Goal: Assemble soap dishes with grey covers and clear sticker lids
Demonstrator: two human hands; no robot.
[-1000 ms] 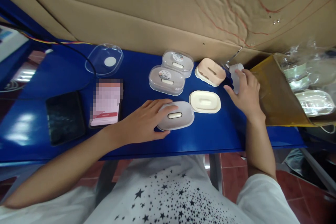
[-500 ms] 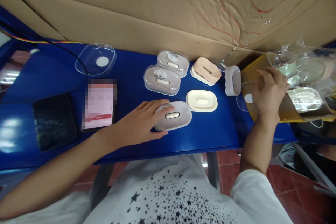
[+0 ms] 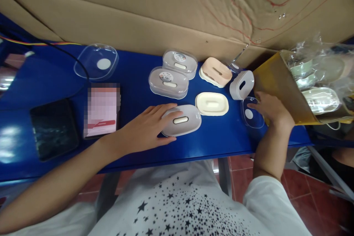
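My left hand lies around a pale grey oval soap box, thumb at its near side and fingers over its top. A small cream bar fills the slot in the middle of that top. At the right, my right hand has its thumb and fingers at the edge of a clear plastic lid with a round white sticker. Just behind this lid, a grey slotted insert stands tilted on its side. A cream oval tray rests between my hands.
Two lidded grey soap boxes with labels sit at the back. Beside them is a peach insert on a cream base. A carton of wrapped pieces stands right. On the left are another clear lid, a phone and a black tablet.
My right hand has come away from the carton's side, to the left and down to the clear lid. The lid has shifted left and the grey insert has turned. My left hand stays put.
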